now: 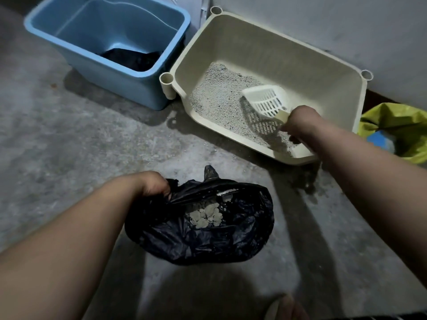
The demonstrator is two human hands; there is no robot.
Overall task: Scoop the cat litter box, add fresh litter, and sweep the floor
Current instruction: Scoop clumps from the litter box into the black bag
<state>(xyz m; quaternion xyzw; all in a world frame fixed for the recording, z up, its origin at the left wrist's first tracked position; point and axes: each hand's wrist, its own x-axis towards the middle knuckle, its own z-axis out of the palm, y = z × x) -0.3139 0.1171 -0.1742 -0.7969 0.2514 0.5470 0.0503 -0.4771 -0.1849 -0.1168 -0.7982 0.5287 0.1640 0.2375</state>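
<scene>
A cream litter box (233, 31) stands against the wall, with a thin layer of grey litter (219, 100) on its floor. My right hand (300, 121) grips the handle of a white slotted scoop (265, 100), held just above the litter with its mouth pointing left. On the floor in front of me lies a black plastic bag (208, 239) with pale litter clumps (205, 215) inside. My left hand (154, 183) pinches the bag's left rim and holds it open.
A blue plastic bin (69, 47) with something dark at its bottom stands left of the litter box. A yellow-green bag (397, 121) sits at the right edge by the wall. Loose litter grains speckle the concrete floor (69, 135) between box and bag.
</scene>
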